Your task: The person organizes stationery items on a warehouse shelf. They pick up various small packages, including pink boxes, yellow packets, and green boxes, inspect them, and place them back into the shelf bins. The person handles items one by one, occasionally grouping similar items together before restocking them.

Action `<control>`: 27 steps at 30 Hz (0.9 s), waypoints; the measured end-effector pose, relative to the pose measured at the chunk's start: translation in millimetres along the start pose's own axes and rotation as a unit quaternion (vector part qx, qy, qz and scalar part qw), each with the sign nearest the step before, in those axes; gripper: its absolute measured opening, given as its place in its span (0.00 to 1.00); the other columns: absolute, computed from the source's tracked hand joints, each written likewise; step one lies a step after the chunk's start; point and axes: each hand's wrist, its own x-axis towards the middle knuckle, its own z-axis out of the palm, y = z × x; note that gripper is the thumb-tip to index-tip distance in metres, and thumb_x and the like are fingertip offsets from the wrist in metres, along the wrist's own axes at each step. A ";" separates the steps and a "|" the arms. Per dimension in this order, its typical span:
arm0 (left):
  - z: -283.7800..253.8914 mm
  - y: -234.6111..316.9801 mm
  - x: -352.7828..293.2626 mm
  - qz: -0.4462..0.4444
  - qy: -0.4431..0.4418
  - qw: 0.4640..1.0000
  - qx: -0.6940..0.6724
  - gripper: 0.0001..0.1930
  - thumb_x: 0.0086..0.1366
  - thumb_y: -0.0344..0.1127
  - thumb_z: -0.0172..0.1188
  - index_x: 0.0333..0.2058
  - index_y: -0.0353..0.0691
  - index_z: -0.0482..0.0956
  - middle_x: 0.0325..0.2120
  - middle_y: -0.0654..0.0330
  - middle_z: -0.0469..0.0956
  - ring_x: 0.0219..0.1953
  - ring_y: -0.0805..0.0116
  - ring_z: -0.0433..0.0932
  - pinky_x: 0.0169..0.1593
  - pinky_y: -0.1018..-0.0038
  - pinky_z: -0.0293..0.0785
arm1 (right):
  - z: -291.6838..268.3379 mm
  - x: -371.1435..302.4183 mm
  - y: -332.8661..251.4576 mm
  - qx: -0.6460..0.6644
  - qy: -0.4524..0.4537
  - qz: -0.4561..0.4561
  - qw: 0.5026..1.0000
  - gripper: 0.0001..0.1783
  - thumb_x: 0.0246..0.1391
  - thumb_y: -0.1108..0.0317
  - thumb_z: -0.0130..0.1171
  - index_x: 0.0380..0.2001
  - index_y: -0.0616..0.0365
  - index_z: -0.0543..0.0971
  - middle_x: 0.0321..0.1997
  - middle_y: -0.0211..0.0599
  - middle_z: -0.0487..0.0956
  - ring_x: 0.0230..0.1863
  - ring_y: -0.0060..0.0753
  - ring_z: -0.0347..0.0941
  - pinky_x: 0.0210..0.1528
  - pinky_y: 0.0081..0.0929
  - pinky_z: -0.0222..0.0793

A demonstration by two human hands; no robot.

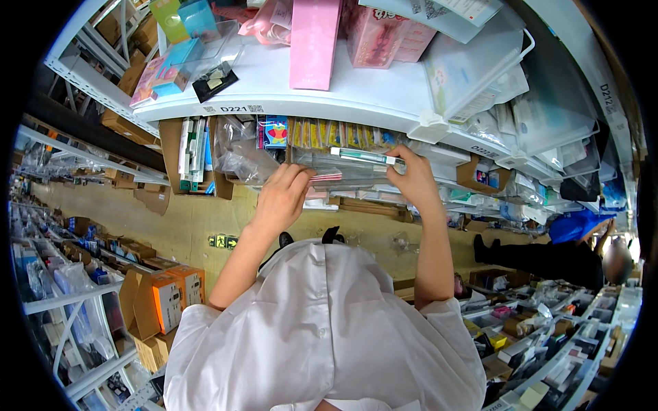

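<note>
My right hand (415,179) is closed on one end of a slim, pen-like item (362,156) with white ends and a dark green middle. It lies level above a clear plastic bin (363,179) on the shelf in front of me. My left hand (282,193) has its fingers bent and pressed together at the bin's left part, against a flat pink-and-white striped piece (326,177). Its fingertips are partly hidden. Behind the pen-like item stands a row of yellow packs (339,133), with a blue and red pack (276,130) at their left.
Above is a white shelf (274,79) with a tall pink box (315,44) and a black card (214,85). An open carton (171,157) stands left of the bin. Orange boxes (168,301) sit behind me at left. A person in dark clothes (548,264) is farther right.
</note>
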 end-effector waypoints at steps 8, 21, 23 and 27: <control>3.7 -1.5 0.4 0.007 0.021 1.000 0.015 0.17 0.67 0.26 0.66 0.54 0.36 0.80 0.52 0.50 0.79 0.55 0.45 0.78 0.58 0.53 0.76 | 17.9 13.0 17.8 -0.113 0.050 -0.136 0.983 0.17 0.55 0.74 0.67 0.49 0.55 0.87 0.50 0.45 0.87 0.54 0.53 0.82 0.66 0.49 0.71; 3.4 -2.7 -3.9 -0.008 0.032 0.999 0.025 0.23 0.65 0.29 0.71 0.59 0.38 0.79 0.59 0.49 0.77 0.62 0.43 0.76 0.63 0.51 0.74 | 22.7 18.7 10.3 -0.265 0.090 -0.145 0.949 0.15 0.51 0.68 0.75 0.44 0.53 0.88 0.45 0.34 0.84 0.56 0.47 0.79 0.68 0.49 0.65; 2.5 -2.1 -3.5 -0.010 0.031 0.999 0.023 0.24 0.65 0.29 0.71 0.59 0.38 0.79 0.60 0.50 0.77 0.62 0.43 0.76 0.63 0.51 0.74 | 23.6 19.6 9.0 -0.298 0.105 -0.127 0.940 0.16 0.51 0.66 0.76 0.44 0.52 0.88 0.46 0.34 0.85 0.56 0.47 0.79 0.67 0.49 0.65; -1.1 -6.5 -8.7 0.002 0.047 0.999 0.026 0.25 0.64 0.30 0.73 0.60 0.39 0.79 0.61 0.49 0.77 0.63 0.42 0.76 0.64 0.50 0.74 | 27.8 23.6 13.8 -0.307 0.142 -0.120 0.934 0.16 0.52 0.64 0.77 0.44 0.50 0.88 0.48 0.33 0.86 0.56 0.47 0.80 0.66 0.49 0.65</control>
